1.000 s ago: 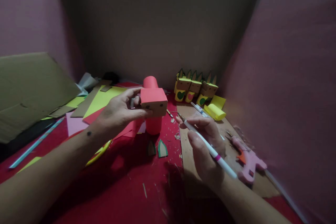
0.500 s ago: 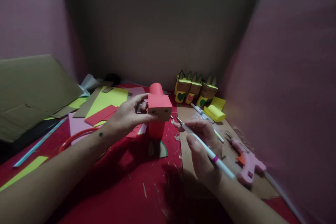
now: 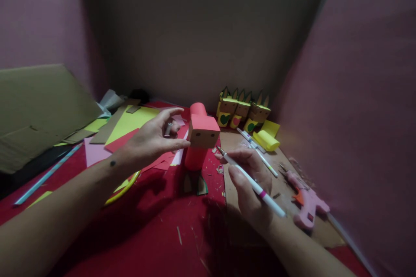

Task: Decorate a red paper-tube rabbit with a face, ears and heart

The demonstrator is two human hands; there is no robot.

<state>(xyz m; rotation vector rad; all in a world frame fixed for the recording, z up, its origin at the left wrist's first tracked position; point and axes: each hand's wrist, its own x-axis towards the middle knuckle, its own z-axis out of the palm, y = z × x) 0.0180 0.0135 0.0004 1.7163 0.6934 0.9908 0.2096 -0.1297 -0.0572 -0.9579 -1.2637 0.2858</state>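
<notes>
A red paper figure (image 3: 204,126) stands upright before me, a box-shaped head with two dark dots on its brown front, set on a red tube. My left hand (image 3: 160,134) is beside the head with thumb and fingers spread; the thumb tip is at its left edge, and whether it touches I cannot tell. Between the fingers and thumb of my right hand (image 3: 251,181) is a white pen (image 3: 250,181) with a purple band, its tip pointing at the head's lower right corner. Two pointed cardboard pieces (image 3: 201,185) edged in green lie at the figure's base.
Several yellow box-headed figures (image 3: 242,110) stand at the back. A yellow paper roll (image 3: 266,139), pens (image 3: 266,163) and a pink glue gun (image 3: 308,203) lie on the right by a cardboard sheet (image 3: 237,214). Coloured papers (image 3: 133,123) and a large cardboard piece (image 3: 42,112) occupy the left.
My left hand has opened and moved left, letting go of the head. The head now sits slightly further right and more of its brown front shows. The pen has barely moved.
</notes>
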